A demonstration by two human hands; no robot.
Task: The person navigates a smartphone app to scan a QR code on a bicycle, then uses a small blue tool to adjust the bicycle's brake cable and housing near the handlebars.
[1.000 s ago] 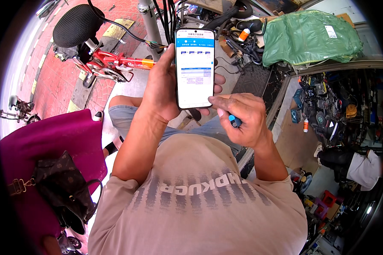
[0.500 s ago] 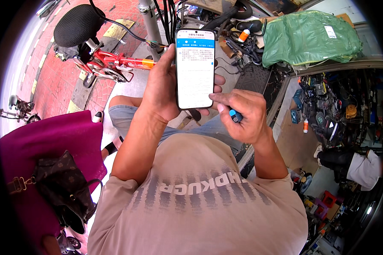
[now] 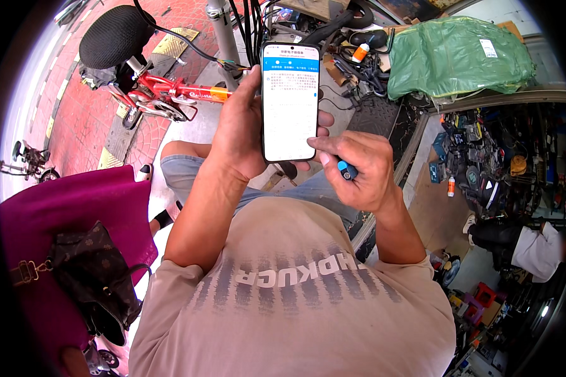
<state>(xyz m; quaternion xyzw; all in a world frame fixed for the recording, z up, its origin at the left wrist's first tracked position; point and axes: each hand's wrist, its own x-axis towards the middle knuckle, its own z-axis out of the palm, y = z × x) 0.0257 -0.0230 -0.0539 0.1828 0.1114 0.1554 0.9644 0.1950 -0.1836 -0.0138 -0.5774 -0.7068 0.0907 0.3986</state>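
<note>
Head view, hands (image 3: 238,138) at lit phone (image 3: 290,119)

Smartphone (image 3: 290,125): smooth, glassy screen. Blue-ended cylinder (image 3: 347,169): smooth, apparently plastic. T-shirt (image 3: 295,339): matt cloth, printed. Jeans (image 3: 183,171): faded denim. Purple garment (image 3: 107,201): matt cloth. Handbag (image 3: 94,267): leather-like, low sheen; its buckle (image 3: 28,271), shiny metal. Saddle (image 3: 116,38): black, matt, textured cover. Bicycle frame (image 3: 198,92): glossy red paint. Post (image 3: 222,34): smooth grey metal. Wrapped bundle (image 3: 443,63): green plastic sheet, creased, glossy. Paving (image 3: 146,141): rough, patterned, matt.
</note>
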